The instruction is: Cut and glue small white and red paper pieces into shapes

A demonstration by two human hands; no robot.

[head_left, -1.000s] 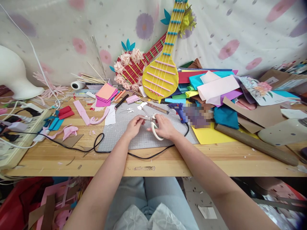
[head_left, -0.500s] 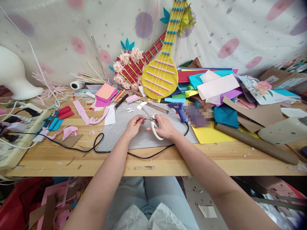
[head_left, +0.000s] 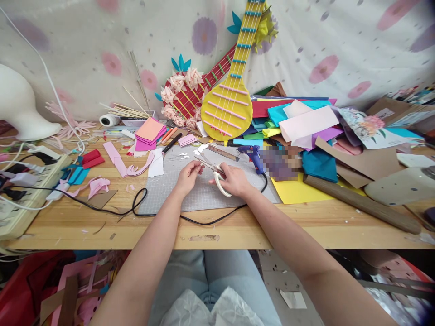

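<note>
My right hand grips a pair of scissors with cream-white handles, over the grey cutting mat. The metal blades point to the left, parted a little, and reach just above the fingertips of my left hand. That hand is closed in a pinch; whatever it holds is too small to make out. Small white pieces lie on the mat beyond my left hand. A ruler rests behind the scissors, and a blue glue gun stands to the right of it.
A black cord loops along the mat's front edge. A yellow paper lute leans at the back. Coloured paper piles up on the right, beside a brown stick. On the left sits a power strip.
My right hand has moved slightly to the right, and the scissor blades now show more of their length above my left fingertips. My left hand stays nearly in place, still pinched.
</note>
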